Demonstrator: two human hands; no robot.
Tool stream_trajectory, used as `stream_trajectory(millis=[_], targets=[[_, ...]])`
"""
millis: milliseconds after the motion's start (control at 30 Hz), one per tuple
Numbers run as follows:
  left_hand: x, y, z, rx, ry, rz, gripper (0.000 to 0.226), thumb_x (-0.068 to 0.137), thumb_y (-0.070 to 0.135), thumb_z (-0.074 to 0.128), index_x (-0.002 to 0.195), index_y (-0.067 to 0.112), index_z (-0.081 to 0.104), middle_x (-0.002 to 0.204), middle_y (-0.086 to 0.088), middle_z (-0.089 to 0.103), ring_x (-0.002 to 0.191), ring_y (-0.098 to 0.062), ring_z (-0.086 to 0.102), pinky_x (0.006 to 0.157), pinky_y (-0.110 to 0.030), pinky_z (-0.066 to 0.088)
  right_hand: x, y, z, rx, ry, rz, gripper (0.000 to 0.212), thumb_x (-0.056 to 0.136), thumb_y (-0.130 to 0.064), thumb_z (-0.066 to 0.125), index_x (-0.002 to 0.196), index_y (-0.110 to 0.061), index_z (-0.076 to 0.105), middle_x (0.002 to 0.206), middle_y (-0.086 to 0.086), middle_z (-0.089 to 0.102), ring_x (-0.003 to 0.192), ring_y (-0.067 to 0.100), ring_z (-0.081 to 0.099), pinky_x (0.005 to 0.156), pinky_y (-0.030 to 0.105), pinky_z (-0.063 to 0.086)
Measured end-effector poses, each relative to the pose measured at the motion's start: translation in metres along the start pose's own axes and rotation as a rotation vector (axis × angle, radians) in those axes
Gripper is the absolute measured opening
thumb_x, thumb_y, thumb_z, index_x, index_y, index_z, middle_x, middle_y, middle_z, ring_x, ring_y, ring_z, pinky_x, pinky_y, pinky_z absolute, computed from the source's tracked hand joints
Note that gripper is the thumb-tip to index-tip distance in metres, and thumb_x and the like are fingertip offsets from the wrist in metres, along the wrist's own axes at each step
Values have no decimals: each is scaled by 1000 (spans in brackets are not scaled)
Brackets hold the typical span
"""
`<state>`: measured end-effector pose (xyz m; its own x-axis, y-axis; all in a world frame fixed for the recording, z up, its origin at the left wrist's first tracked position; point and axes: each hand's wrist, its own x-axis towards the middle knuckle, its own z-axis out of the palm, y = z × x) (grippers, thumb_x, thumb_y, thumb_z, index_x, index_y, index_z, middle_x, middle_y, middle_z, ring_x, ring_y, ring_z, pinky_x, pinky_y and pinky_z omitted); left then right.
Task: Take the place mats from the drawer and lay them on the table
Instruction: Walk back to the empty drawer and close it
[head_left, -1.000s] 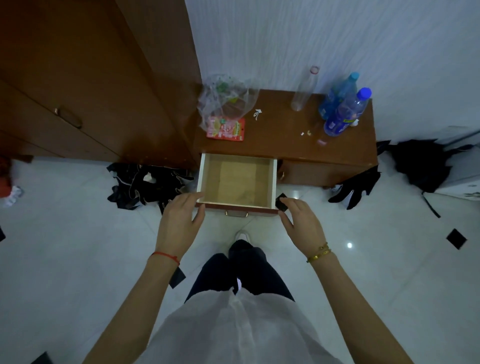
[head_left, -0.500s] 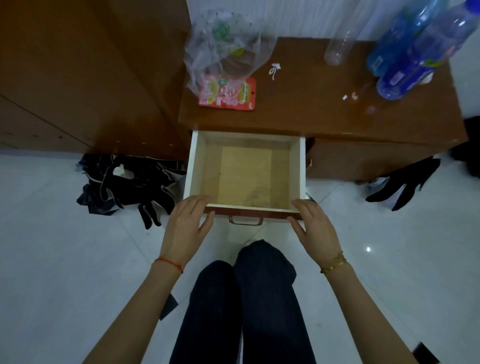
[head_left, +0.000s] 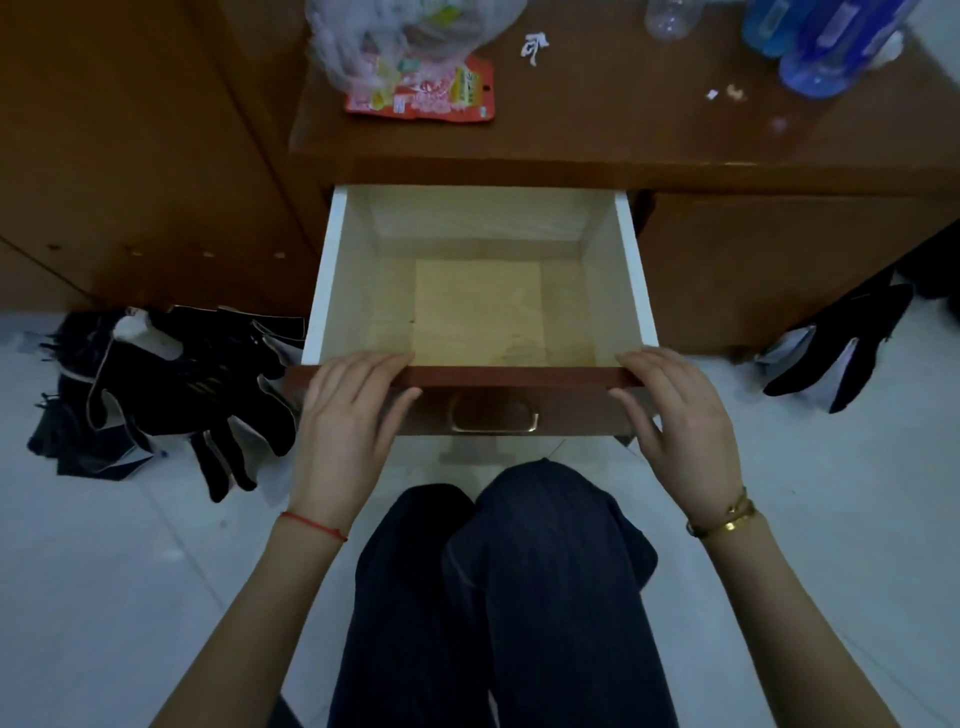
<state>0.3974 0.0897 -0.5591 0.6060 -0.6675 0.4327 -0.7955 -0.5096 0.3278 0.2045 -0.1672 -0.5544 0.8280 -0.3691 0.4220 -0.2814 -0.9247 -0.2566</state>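
The drawer (head_left: 324, 270) of the low brown table (head_left: 623, 130) stands pulled out, with white side walls and a dark red front (head_left: 519, 378). On its floor lies a flat, pale yellowish square, possibly a place mat (head_left: 478, 306). My left hand (head_left: 348, 421) holds the front's left end, fingers over the top edge and thumb on the face. At the right end my right hand (head_left: 680, 421) grips the same edge. A brass handle (head_left: 493, 415) shows between the hands.
On the table top lie a red snack packet (head_left: 431, 93) under a clear plastic bag (head_left: 374, 31), and blue bottles (head_left: 826, 52) stand at the right. Black gloves and cloth (head_left: 171, 389) lie on the floor at left, another glove (head_left: 841, 348) at right. My knees (head_left: 519, 571) are just below the drawer.
My view has dropped lower and closer to the drawer, with my knees now bent in front of it. Both hands have stayed on the drawer front.
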Motion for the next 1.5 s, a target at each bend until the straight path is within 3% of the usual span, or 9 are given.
stream_trajectory(millis=[433,667,900,1133,1300,1500], targets=[[43,-15,28,-5,111,31,35,96,30,57,125,11,60,119,-4,65,112,-20,56,102,-31,36,38,15,35,-54,256,-22,33,97,-24,54,120,-2,62,119,12,66,116,27,58,109,43,38],[78,-31,47,3,168,30,37,97,31,53,127,11,59,122,-5,64,116,-22,57,112,-34,31,72,22,51,-80,287,7,34,96,-24,56,122,-3,61,121,11,65,117,24,57,113,37,33],[99,-39,60,3,187,27,36,97,29,55,127,10,59,125,-6,64,120,-22,55,110,-41,36,91,25,57,-80,305,31,33,94,-22,58,121,-3,61,120,13,65,117,25,57,113,34,32],[74,-15,60,-49,321,24,35,96,17,59,129,6,58,133,-7,58,129,-21,49,109,-36,40,72,7,55,-32,326,30,44,94,-21,61,133,-3,51,134,11,56,132,21,45,110,35,38],[57,-9,61,-42,336,-219,43,97,22,54,137,6,49,146,-9,46,140,-21,35,116,-32,30,54,3,63,-43,334,165,49,96,-26,56,137,-1,46,141,13,49,138,21,37,112,35,35],[69,-23,53,-81,322,-514,57,98,37,50,145,7,37,155,-7,30,146,-21,19,112,-44,37,64,-4,66,-72,251,308,61,94,-35,52,143,-2,36,151,12,34,144,22,24,115,29,22]])
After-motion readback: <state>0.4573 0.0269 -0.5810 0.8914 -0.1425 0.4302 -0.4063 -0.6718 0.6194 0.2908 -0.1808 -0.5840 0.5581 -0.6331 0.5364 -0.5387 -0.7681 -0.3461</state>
